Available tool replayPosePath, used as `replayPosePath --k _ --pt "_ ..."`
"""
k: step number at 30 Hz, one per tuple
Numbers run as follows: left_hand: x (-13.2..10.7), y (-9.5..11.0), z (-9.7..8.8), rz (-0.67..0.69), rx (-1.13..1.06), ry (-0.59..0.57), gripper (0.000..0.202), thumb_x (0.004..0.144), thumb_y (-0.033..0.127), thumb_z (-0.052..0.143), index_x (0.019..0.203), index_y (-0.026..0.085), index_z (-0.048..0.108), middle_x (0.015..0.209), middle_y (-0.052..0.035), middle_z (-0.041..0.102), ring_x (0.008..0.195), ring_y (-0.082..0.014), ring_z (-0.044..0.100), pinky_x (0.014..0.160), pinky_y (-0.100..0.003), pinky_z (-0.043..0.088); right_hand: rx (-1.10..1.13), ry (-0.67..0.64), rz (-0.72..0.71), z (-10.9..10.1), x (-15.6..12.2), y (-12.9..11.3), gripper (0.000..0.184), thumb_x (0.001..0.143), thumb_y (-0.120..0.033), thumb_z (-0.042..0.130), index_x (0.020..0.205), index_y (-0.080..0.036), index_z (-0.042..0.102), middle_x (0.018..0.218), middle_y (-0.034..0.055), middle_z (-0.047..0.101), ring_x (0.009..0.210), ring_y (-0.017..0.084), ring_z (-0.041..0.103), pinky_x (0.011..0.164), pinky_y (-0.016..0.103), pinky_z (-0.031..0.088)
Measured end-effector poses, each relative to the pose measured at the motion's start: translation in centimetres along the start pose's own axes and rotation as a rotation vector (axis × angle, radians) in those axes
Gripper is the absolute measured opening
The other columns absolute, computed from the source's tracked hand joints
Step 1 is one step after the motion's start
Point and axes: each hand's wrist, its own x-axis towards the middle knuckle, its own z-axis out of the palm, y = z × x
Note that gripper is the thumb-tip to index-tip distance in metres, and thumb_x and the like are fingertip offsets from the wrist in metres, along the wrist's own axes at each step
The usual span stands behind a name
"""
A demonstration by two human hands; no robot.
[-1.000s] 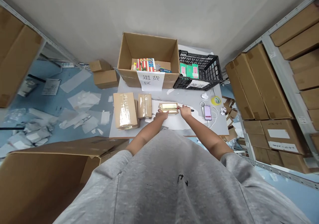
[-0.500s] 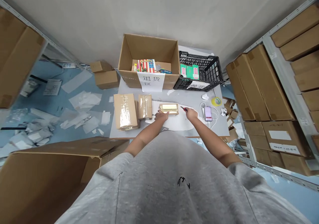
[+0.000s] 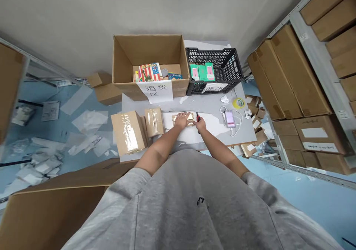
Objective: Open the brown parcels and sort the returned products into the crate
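Fingers spread flat, the left hand point(image 3: 182, 120) pins a small taped parcel point(image 3: 192, 121) steady near the worktop's point(image 3: 211, 105) front edge, while the right hand point(image 3: 200, 124) pinches a slim dark tool point(image 3: 198, 118) just beside it.

A plain off-white wall point(image 3: 111, 9) rises behind the bench point(image 3: 244, 131); metal shelves point(image 3: 314, 53) hold cartons point(image 3: 289, 75), and the blue floor point(image 3: 311, 209), perhaps painted, carries scattered paper scraps point(image 3: 89, 120).

Warehouse packing station, steel shelving point(image 3: 319, 80) stacked with cartons point(image 3: 294, 75) at 3 o'clock, paper returns sign point(image 3: 155, 91) on an open carton point(image 3: 147, 49) at 12 o'clock, packing-film scraps point(image 3: 89, 118) on the floor at 9 o'clock
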Motion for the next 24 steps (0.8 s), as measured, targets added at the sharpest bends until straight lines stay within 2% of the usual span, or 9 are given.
replayPosePath --k 2,4,7,10,14,20,24 --pt "0.3 -0.6 0.6 0.001 0.038 0.017 0.059 0.105 0.046 0.05 0.16 0.024 0.048 0.147 -0.0161 0.061 0.136 -0.0337 0.052 0.118 -0.047 0.035 -0.043 0.005 0.048 0.1 0.1 -0.2 0.04 0.083 -0.035 0.082 0.115 -0.023 0.062 0.107 0.0066 0.076 0.1 0.025 0.074 0.083 0.033 0.06" --pt "0.3 -0.9 1.2 0.008 0.062 0.038 0.058 0.107 0.047 0.048 0.16 0.025 0.048 0.141 -0.017 0.063 0.132 -0.0346 0.053 0.114 -0.047 0.036 -0.001 0.012 0.112 0.3 -0.2 -0.3 0.034 0.09 -0.034 0.076 0.118 -0.023 0.06 0.103 0.0067 0.075 0.092 0.024 0.076 0.077 0.031 0.061" --pt "0.1 -1.0 1.8 0.038 0.08 0.065 0.058 0.108 0.048 0.043 0.161 0.025 0.047 0.137 -0.0185 0.063 0.13 -0.0357 0.052 0.111 -0.048 0.035 0.235 -0.019 0.185 0.9 -1.6 -0.1 0.02 0.107 -0.037 0.052 0.121 -0.022 0.053 0.08 0.0013 0.07 0.064 0.018 0.073 0.059 0.027 0.059" --pt "0.3 -1.1 2.0 0.046 0.088 0.075 0.057 0.109 0.048 0.04 0.16 0.024 0.048 0.136 -0.0194 0.064 0.127 -0.0364 0.053 0.108 -0.049 0.035 0.407 -0.133 0.181 1.4 -3.5 0.3 0.02 0.113 -0.039 0.039 0.115 -0.023 0.05 0.06 -0.0058 0.059 0.048 0.017 0.067 0.05 0.025 0.057" --pt "0.6 -1.1 2.0 0.024 0.095 0.068 0.055 0.11 0.046 0.035 0.156 0.021 0.054 0.131 -0.0194 0.067 0.123 -0.0367 0.055 0.103 -0.049 0.037 0.407 -0.192 0.206 1.7 -4.7 0.0 0.02 0.113 -0.038 0.036 0.115 -0.022 0.049 0.052 -0.007 0.055 0.043 0.019 0.066 0.043 0.026 0.055" --pt "0.6 -1.4 2.0 0.043 0.066 0.094 0.059 0.109 0.051 0.035 0.159 0.024 0.051 0.135 -0.0182 0.065 0.126 -0.0364 0.053 0.105 -0.05 0.037 0.293 -0.162 0.229 1.7 -3.2 -1.8 0.025 0.111 -0.041 0.043 0.118 -0.019 0.054 0.056 -0.0032 0.057 0.041 0.021 0.065 0.039 0.028 0.052" --pt "0.6 -1.8 1.7 0.052 0.034 0.093 0.061 0.108 0.052 0.04 0.162 0.024 0.047 0.141 -0.0174 0.062 0.132 -0.0354 0.052 0.112 -0.05 0.035 0.302 -0.195 0.216 0.6 -2.9 -0.6 0.024 0.109 -0.044 0.048 0.113 -0.022 0.055 0.058 -0.0034 0.059 0.04 0.018 0.063 0.039 0.025 0.049"
